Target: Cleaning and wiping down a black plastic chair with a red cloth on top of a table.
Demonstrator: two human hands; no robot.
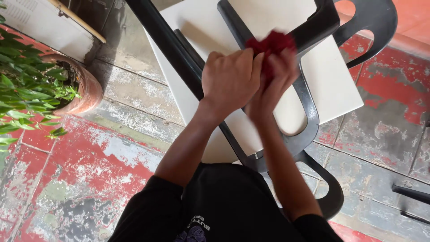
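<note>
While both forearms reach forward from the black shirt (224, 206), the left hand (229, 80) and right hand (273, 85) press together, closed on a bunched red cloth (271, 45) against an upturned black chair (309, 107) lying on the white desk (331, 76); a potted plant (40, 85) stands left.

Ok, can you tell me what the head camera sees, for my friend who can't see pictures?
Two bare hands, left hand and right hand, meet around a bunched dark red cloth at a black plastic chair lying on a white table. A potted green plant stands at the left on a worn red floor.
</note>
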